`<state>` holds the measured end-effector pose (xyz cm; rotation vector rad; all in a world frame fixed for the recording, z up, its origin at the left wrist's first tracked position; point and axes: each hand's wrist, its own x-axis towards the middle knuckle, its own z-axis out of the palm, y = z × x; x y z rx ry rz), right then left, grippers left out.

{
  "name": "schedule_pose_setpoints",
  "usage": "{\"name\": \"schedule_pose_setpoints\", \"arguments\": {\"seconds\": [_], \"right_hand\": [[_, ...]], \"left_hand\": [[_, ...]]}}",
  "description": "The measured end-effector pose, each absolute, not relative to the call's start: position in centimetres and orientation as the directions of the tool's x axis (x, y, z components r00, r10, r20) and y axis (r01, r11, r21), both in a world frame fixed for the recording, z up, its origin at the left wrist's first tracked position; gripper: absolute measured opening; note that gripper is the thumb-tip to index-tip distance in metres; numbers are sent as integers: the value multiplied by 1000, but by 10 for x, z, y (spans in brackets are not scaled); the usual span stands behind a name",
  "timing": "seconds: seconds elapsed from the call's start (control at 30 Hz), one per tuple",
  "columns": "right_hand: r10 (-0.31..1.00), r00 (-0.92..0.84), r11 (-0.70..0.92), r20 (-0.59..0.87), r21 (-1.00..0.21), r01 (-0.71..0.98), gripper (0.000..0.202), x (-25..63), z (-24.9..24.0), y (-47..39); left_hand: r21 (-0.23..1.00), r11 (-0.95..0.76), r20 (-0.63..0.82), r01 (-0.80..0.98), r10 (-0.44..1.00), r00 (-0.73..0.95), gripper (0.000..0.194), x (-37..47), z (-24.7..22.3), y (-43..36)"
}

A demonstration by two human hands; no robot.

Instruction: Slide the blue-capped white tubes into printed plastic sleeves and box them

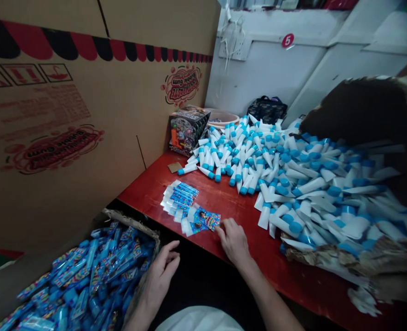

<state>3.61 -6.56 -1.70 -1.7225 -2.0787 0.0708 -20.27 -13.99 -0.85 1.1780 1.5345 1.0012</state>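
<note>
Blue wrappers (207, 219) by right hand (233, 240)

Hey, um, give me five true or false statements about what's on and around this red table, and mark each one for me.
1. The right hand is next to the printed sleeves. True.
2. The left hand is gripping a white tube. False: it holds nothing that shows, and is beside the open box of blue packs.
3. The white tubes piled on the red table have blue caps. True.
4. The round red sign reads 8. False: it reads 5.
5. The dark bag lies between the sleeves and the right hand. False: it is at the back, behind the pile of tubes.
</note>
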Motion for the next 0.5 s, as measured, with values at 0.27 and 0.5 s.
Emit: {"name": "schedule_pose_setpoints", "arguments": {"seconds": [0.27,0.5], "right_hand": [[954,-128,170,272,-138,976,19,19,-23,-31],[952,23,188,307,-639,746,20,31,-18,-41]], "left_hand": [[955,290,-293,68,956,33,38,-199,-23,-158],[965,241,-238,-105,970,41,39,-174,-8,-133]]}}
